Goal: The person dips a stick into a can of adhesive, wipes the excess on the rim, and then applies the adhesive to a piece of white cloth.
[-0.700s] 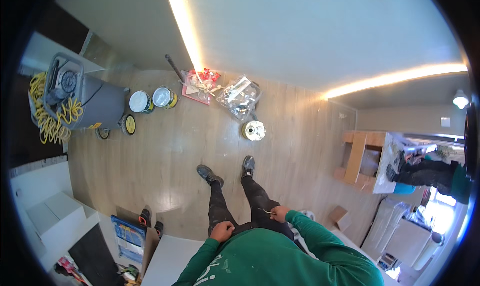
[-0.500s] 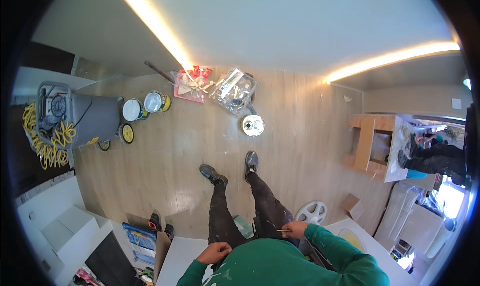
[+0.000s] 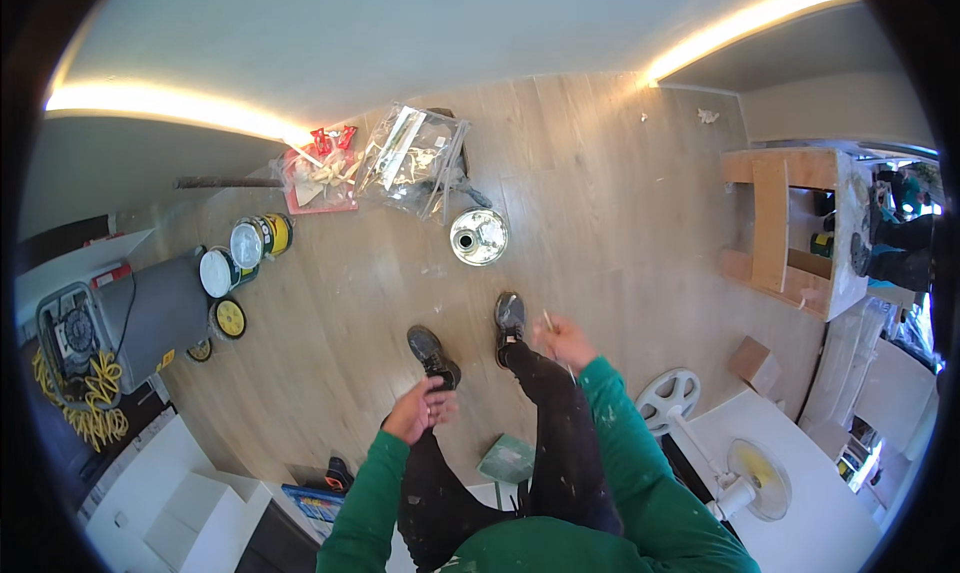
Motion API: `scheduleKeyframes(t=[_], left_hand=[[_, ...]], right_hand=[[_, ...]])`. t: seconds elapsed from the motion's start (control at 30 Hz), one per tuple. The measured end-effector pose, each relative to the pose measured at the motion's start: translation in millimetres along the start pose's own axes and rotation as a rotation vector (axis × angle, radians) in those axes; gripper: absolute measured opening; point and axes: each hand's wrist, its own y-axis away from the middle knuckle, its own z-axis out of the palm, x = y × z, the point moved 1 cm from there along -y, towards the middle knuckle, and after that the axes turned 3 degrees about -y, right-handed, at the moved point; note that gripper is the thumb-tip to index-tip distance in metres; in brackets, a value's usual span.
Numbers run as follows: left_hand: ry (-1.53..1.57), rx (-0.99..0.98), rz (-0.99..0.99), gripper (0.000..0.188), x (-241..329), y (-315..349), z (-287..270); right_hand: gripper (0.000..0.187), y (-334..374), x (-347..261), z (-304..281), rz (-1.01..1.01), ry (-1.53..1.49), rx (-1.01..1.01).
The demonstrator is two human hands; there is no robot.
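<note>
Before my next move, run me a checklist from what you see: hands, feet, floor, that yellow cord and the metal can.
1. Right hand has the thin stick: ok, fingers closed around it.
2. Left hand free: ok, nothing visible in it.
3. Left shoe and right shoe apart from the metal can: ok, it stands in front of them.
4. Can's opening capped: cannot tell, only a dark round spot shows on top.
5. Yellow cord away from the feet: ok, bunched at the grey machine, far left.
6. Floor tidied: not ok, clear plastic bag lies beyond the can.
</note>
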Motion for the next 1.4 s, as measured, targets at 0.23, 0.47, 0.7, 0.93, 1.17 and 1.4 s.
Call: scheduleKeyframes(t=[0.23,0.47,0.7,0.93,1.17,1.4], left_hand=[[-0.146,0.135,0.144,0.076,125.5,-168.7,-4.4],[-0.429,0.288,0.261,0.083,179.6,-304.8,17.9],[-0.443,0.212,0.361,0.072,201.7,-378.0,-8.4],[-0.333,0.288,0.437,0.064,160.6,-356.4,22.5],[-0.034,0.003,0.288,0.070,150.9,-360.9,-1.4],[0.152,-0.361,0.098,0.089,140.9,-409.1,18.3]], right_hand=[[0.056,-190.2,9.8,3.1,-0.186,0.401,0.359],[0.082,-270.9,59.2,-1.3,-0.122,0.470,0.382],[0.090,-332.2,-5.7,-10.4,-0.052,0.427,0.174],[0.083,-325.4,-53.5,-38.8,-0.177,0.789,-0.007],[0.072,-298.9,-90.5,-30.1,-0.261,1.180,0.022],[0.085,-298.9,-62.3,-53.7,-0.350,1.260,0.058]])
